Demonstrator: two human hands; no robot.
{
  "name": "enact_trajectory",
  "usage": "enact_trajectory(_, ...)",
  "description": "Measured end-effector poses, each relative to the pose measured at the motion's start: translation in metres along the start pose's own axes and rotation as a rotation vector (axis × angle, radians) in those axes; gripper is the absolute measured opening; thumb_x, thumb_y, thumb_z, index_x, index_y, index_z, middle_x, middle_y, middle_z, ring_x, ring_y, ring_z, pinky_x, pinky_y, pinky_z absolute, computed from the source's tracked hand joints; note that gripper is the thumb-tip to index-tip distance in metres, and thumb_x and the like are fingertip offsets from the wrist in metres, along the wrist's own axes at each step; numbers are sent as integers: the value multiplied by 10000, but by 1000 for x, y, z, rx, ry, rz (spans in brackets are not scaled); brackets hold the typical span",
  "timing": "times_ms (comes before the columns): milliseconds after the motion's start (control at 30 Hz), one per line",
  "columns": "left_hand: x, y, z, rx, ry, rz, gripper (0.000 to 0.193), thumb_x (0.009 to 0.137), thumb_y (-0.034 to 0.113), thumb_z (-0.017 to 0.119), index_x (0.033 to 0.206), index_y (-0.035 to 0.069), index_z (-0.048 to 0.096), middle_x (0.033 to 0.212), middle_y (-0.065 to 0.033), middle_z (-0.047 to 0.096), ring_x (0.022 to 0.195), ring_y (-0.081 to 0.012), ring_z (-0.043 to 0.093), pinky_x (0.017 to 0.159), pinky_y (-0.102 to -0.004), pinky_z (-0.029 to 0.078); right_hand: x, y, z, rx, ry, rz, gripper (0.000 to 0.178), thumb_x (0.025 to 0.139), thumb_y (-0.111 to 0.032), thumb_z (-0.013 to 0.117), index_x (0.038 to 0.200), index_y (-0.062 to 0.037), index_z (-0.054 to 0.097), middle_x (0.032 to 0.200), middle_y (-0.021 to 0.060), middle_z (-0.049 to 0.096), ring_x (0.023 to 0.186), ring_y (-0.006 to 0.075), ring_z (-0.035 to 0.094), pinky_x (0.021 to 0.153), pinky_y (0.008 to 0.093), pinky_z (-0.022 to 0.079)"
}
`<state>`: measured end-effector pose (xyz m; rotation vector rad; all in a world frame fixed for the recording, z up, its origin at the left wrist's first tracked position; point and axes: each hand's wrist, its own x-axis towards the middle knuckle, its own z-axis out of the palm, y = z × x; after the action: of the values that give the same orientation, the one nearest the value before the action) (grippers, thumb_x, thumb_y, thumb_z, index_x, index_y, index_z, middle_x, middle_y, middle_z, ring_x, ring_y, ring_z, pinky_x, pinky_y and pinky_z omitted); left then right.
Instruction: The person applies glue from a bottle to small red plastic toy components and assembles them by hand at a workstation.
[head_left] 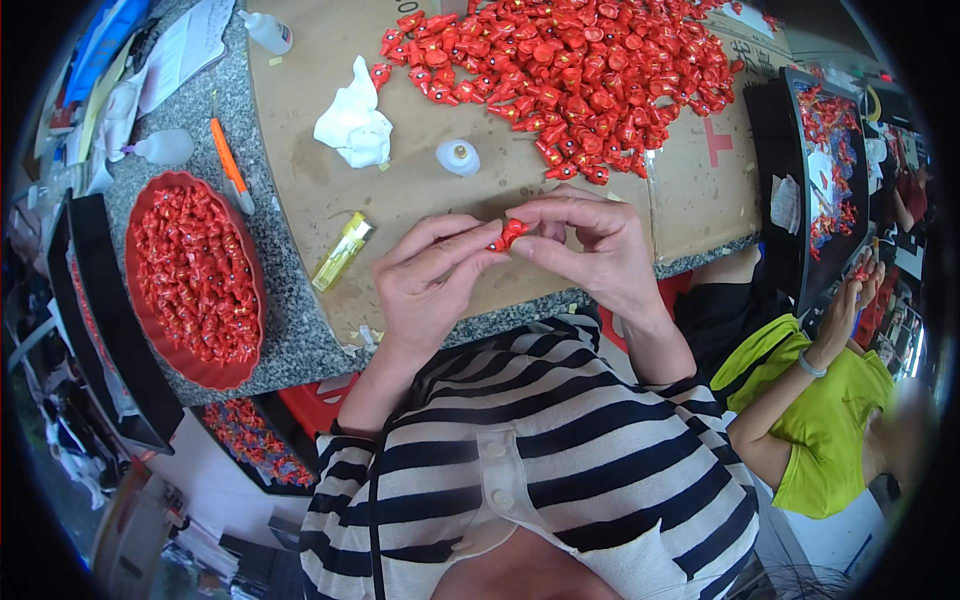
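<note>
Between my two hands, above the cardboard-covered table, is one small red plastic piece (pixel 511 233) with yellow and dark spots. My left hand (pixel 432 268) pinches its left end between thumb and fingers. From the other side, the thumb and forefinger of my right hand (pixel 592 238) grip it too. My fingertips hide part of its shape. Just beyond my hands a small white bottle (pixel 458 157) stands upright. A large heap of similar red pieces (pixel 590 75) covers the far part of the cardboard (pixel 420 190).
Left of my hands lie a yellow lighter (pixel 343 250), an orange cutter knife (pixel 232 165) and a red scalloped tray (pixel 256 345) full of small red pieces. A crumpled tissue (pixel 355 120) and white bottles (pixel 268 32) are farther off. A co-worker in a yellow-green shirt (pixel 815 430) sits at right, beside a black bin (pixel 785 200).
</note>
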<state>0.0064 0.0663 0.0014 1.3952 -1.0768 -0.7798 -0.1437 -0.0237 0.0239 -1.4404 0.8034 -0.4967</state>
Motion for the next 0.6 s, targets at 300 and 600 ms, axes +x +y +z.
enact_trajectory(300,2,-1,1,-78,40,-50,237,647,-63,678,872,11,665,852,-95,623,725,-138,599,601,-227,486,3,3,2,177,49,17,180,728,-14,651,908,-3,656,831,88,612,767,131,551,687,230,431)
enact_trajectory(600,-1,-5,2,-40,54,-14,237,635,-56,694,862,6,665,834,-95,624,719,-134,593,594,-225,478,1,8,9,115,80,-6,178,745,-16,639,922,1,650,819,86,602,753,124,553,663,216,435)
